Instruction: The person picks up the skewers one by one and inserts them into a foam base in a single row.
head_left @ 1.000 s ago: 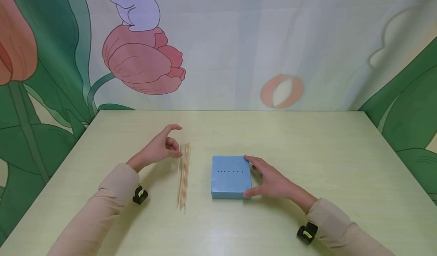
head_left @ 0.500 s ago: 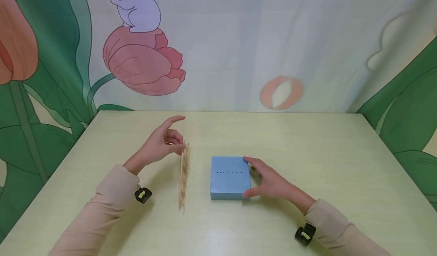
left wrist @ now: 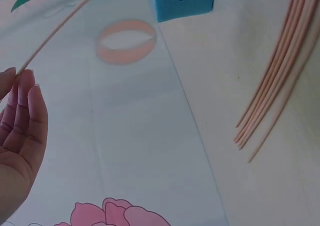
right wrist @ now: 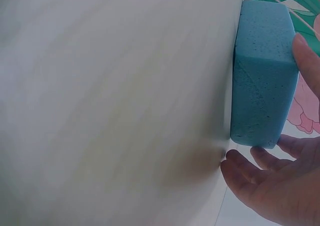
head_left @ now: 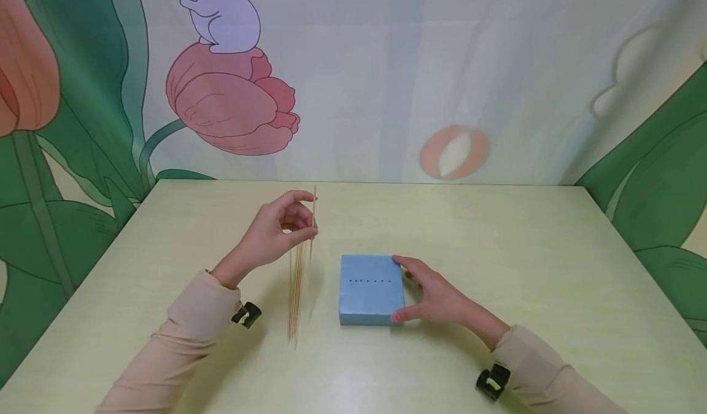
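Observation:
My left hand (head_left: 270,230) pinches one thin bamboo skewer (left wrist: 56,33) between thumb and fingers, raised above the table. Below and behind that hand lies a narrow bundle of several skewers (head_left: 296,291), their lower ends toward me; one lies slightly apart in the left wrist view. To the right sits a blue foam block (head_left: 371,300) with a row of small holes across its top. My right hand (head_left: 444,297) holds the block at its right side, thumb at the near corner and a finger at the far corner. In the right wrist view, other fingertips are by the block's lower edge.
The pale wooden table (head_left: 497,236) carries the block and the bundle. Behind its back edge hangs a printed curtain (head_left: 353,95) with flowers and leaves. Black wrist cameras are strapped on both sleeves.
My left hand first moved up over the bundle, then to the right, and now lifts one skewer away from the others. My right hand stays at the foam block.

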Action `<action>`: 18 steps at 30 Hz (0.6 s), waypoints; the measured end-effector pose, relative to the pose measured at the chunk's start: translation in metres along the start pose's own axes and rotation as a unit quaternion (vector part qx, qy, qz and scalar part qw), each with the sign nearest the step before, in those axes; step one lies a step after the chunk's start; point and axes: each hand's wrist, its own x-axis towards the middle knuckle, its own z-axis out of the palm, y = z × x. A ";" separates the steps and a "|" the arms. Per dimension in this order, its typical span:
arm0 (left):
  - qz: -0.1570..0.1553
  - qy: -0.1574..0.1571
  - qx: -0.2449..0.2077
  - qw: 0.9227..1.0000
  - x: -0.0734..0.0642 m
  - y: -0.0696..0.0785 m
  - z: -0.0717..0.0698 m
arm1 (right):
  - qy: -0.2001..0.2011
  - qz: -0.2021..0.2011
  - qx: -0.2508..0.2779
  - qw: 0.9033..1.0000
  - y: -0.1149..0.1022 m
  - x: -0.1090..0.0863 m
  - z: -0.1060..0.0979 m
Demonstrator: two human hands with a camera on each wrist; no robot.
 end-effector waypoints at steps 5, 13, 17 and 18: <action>0.019 0.028 0.016 0.999 0.001 0.011 0.000 | -0.001 0.003 0.002 1.000 0.000 0.000 0.000; 0.085 0.040 -0.014 0.995 0.004 0.028 0.002 | -0.001 0.002 0.001 1.000 -0.002 0.000 0.000; 0.114 0.038 -0.042 0.992 0.006 0.036 0.006 | -0.001 0.003 0.001 1.000 -0.001 0.000 0.000; 0.120 0.037 -0.047 0.991 0.006 0.038 0.008 | -0.001 0.004 0.001 1.000 -0.001 0.000 0.001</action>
